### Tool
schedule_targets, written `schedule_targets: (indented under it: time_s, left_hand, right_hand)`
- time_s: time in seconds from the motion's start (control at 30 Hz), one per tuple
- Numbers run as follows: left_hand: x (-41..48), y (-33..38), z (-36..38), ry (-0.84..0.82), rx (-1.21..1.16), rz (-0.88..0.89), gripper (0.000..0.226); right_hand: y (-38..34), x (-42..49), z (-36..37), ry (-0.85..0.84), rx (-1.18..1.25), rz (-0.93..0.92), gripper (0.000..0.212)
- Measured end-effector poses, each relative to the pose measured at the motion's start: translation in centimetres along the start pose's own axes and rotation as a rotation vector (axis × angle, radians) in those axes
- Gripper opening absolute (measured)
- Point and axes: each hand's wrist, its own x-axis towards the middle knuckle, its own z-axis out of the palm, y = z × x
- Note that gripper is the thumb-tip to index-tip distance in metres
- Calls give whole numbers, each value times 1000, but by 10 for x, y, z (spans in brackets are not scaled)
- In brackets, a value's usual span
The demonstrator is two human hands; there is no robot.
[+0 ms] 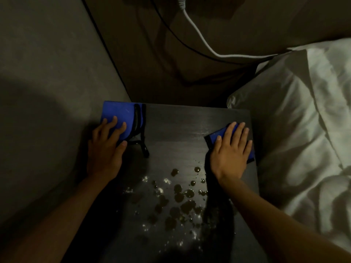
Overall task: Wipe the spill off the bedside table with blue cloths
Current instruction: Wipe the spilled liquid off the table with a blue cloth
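The dark bedside table (pixel 182 122) fills the middle of the view. A spill (pixel 178 198) of dark wet blobs and pale specks covers its near half. My left hand (pixel 106 145) lies flat on a blue cloth (pixel 118 112) at the table's far left corner; that cloth has black trim and a loose black strap. At the right edge, my right hand (pixel 231 150) presses flat on a second blue cloth (pixel 218 134), which is mostly hidden under the palm. Both cloths sit beyond the spill.
A bed with a white pillow (pixel 281 103) and rumpled sheets (pixel 313 186) adjoins the table's right side. A grey wall (pixel 47 73) stands on the left. Behind the table, a white cable (pixel 199 35) and a black cable (pixel 171 33) hang down.
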Motion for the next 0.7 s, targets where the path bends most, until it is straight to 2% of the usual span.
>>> schedule_targets:
  time_s: [0.27,0.7]
  left_hand:
    - [0,4,-4,-15,13,-20,68]
    - [1,2,-2,-30,-29,-80,69]
  right_hand:
    - [-41,-26,10,-19,6,8,64]
    - [-94,-55,21,-57,20,-266,64]
